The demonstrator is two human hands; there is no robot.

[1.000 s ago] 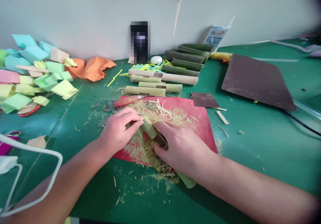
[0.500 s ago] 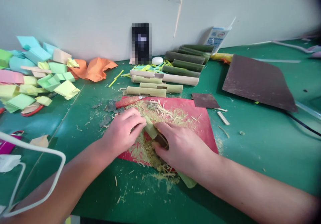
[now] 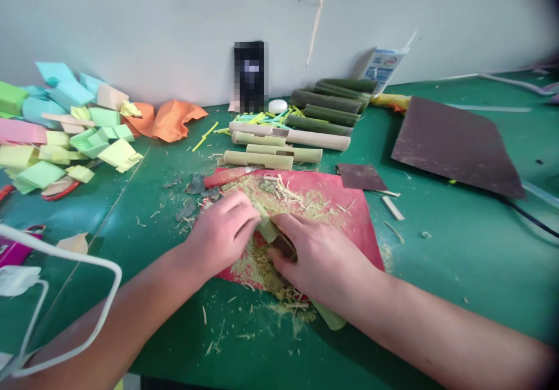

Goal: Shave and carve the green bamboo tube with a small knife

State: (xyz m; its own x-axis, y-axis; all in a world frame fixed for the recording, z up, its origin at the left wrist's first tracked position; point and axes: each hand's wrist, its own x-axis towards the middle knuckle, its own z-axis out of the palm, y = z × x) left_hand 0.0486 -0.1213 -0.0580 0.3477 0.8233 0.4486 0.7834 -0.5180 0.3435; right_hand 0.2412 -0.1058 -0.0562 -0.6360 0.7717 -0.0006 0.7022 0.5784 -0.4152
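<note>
A pale green bamboo piece (image 3: 265, 224) lies slantwise over a red sheet (image 3: 356, 218), its near end (image 3: 329, 315) showing below my right wrist. My left hand (image 3: 227, 227) is closed, with its fingers pinched at the bamboo's far end. Across the bamboo's middle my right hand (image 3: 317, 250) is closed, thumb on one side and fingers on the other. Between them shows a dark brown patch (image 3: 285, 246) that looks like sandpaper, pressed against the bamboo. Pale shavings and dust (image 3: 257, 268) cover much of the red sheet around both hands.
A red-handled knife (image 3: 229, 176) lies beyond my left hand. Notched bamboo pieces (image 3: 257, 159) and dark green halves (image 3: 325, 100) are lined up behind. Brown sheets (image 3: 458, 145) lie right, folded coloured papers (image 3: 65, 122) left. A white cable (image 3: 111, 297) loops over my left forearm.
The whole view has shifted slightly, so things sit a little further right. Both hands keep the same hold on the bamboo, with hardly any movement along it.
</note>
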